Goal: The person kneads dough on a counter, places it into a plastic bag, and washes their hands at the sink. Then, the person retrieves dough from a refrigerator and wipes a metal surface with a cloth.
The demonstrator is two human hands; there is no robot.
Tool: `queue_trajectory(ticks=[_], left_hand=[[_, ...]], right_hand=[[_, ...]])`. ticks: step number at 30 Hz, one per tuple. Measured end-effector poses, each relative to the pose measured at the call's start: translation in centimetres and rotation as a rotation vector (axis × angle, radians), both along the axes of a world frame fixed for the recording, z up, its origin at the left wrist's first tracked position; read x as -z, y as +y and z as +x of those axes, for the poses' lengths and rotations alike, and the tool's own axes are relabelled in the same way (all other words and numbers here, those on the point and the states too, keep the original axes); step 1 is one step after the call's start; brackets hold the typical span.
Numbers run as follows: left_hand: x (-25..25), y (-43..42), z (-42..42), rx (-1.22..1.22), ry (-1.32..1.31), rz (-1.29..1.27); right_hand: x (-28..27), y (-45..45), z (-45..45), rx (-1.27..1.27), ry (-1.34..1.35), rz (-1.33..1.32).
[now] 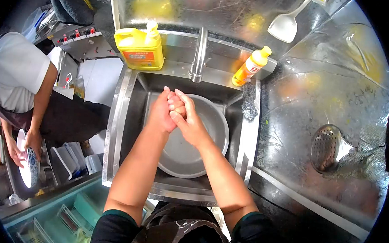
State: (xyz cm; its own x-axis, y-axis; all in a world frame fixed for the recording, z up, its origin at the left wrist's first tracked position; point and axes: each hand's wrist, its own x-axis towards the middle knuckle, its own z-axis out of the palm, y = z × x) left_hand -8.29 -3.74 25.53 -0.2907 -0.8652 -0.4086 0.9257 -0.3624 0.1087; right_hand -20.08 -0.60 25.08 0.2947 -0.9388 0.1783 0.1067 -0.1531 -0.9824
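Black-sleeved arms, left hand and right hand clasped together, fingers curled, can't tell if anything's between them. Right below, a plain round grey basin sits in the steel sink; yellow jug behind.

Basin: round, wide, pale grey, smooth inside, plain rim. Upright, open side up, sits in the metal sink, filling much of it. Left hand and right hand, clasped together, overlap its upper left part; left forearm hides more rim. Contents unclear.
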Motion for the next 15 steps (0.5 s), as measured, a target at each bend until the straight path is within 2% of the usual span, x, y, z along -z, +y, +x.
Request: queue_trajectory(ticks=[3,6,8,10,11,12,13,14,15], left_hand=[[-1.8,0.3,-1.7,-0.042,-0.106,0.042],[-2.4,0.3,-2.8,-0.076,-0.209,0.118],[-1.9,-0.1,-3.4,-0.097,-0.327,0.187],[-1.7,0.3,-2.8,0.041,-0.147,0.004],[-1.6,0.5,-2.4,0.114,-0.056,-0.084],[-1.8,0.2,-1.8,0.136,-0.016,-0.057],[-1.5,0.0,-1.7,0.15,-0.043,-0.099],[-0.8,-0.1,-1.4,0.163,-0.072,-0.137],[-0.2,-0.1,-1.2,0.182,-0.103,-0.172]], right_hand=[[1.4,0.2,1.1,0.159,-0.054,0.04],[0.1,0.1,1.4,0.359,0.12,-0.097],[0.4,-1.2,0.5,0.311,-0.121,0.273],[-1.0,-3.6,-1.1,0.256,-0.349,0.606],[-0.9,-4.7,-1.1,0.477,-0.026,0.299],[2.1,-7.8,-2.3,0.65,0.417,-0.261],[1.2,-9.5,-3.1,0.659,0.45,-0.309],[0.9,-11.1,-4.1,0.672,0.563,-0.522],[1.6,-13.1,-5.0,0.602,0.757,-0.536]])
